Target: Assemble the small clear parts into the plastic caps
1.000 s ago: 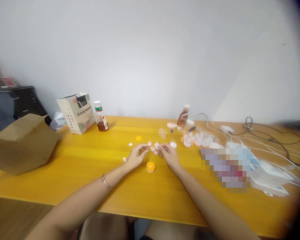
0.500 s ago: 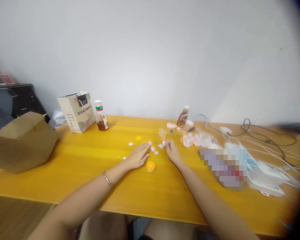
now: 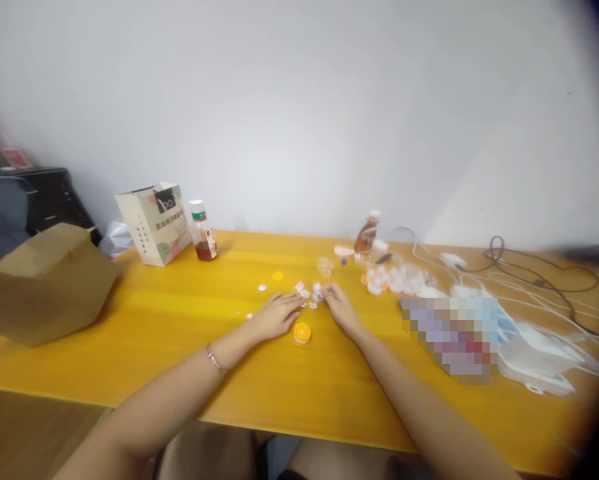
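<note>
My left hand [image 3: 278,316] lies palm down on the table with its fingers stretched out, its fingertips beside several small white pieces with dark printing [image 3: 304,293]. Across from it, my right hand [image 3: 340,305] has its fingers bent together at a small white printed piece [image 3: 318,290]; the grip is partly blurred. An orange-topped round case [image 3: 302,333] lies just in front of my left hand. Behind the pieces sits a clear plastic piece [image 3: 324,267]. A yellow disc [image 3: 278,276] and a small white bit [image 3: 262,287] lie beyond my left hand.
Clear and orange round cases [image 3: 394,279] are heaped at right, near a brown bottle [image 3: 366,233] and a blurred-out flat object [image 3: 449,337]. Cables [image 3: 524,287] spread over the right side. A paper bag [image 3: 154,227], a jar [image 3: 203,233] and a brown bag [image 3: 44,283] stand left.
My right hand has moved a little left, bringing a white piece closer to the others. The printed pieces now lie closer together. My left hand has shifted slightly toward me.
</note>
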